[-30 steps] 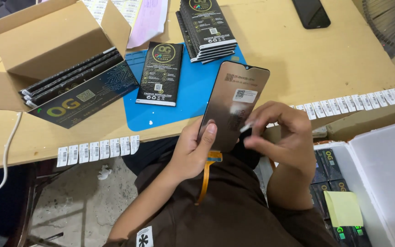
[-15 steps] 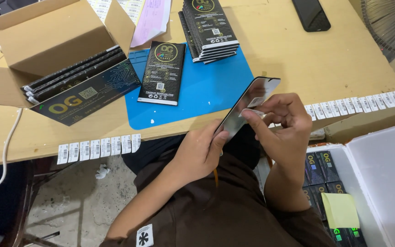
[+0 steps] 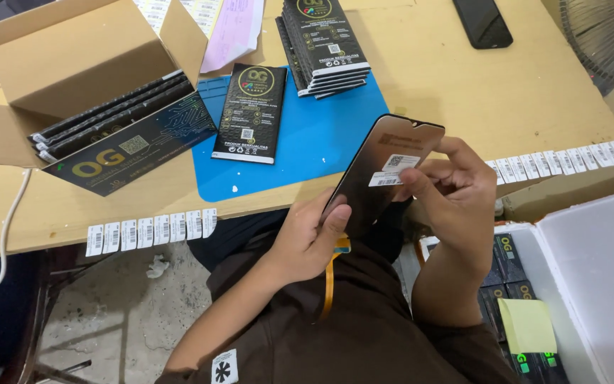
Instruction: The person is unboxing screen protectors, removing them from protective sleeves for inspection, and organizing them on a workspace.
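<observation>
Phone screen panel [image 3: 385, 171], dark with a small white label [image 3: 394, 171], is gripped above the lap between left hand [image 3: 307, 242] at 7 o'clock and right hand [image 3: 456, 192] at 3 o'clock, thumb on the label, with a black package [image 3: 251, 112] on the blue mat [image 3: 321, 142] at 10 o'clock on the desk [image 3: 477, 85].

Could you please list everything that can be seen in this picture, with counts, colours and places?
flat dark phone screen panel: one, white label stuck on it, held above the lap
blue work mat: one, on the wooden table
flat black packet: one, on the mat
stack of black packets: one stack, at the mat's far edge
open brown cardboard box: one, far left, black packets inside
white label strips: two rows, along the table's front edge
black phone: one, far side
fan: one, top right
yellow sticky note: one, lower right
left hand: holds the panel's lower end
right hand: on the panel's label
</observation>
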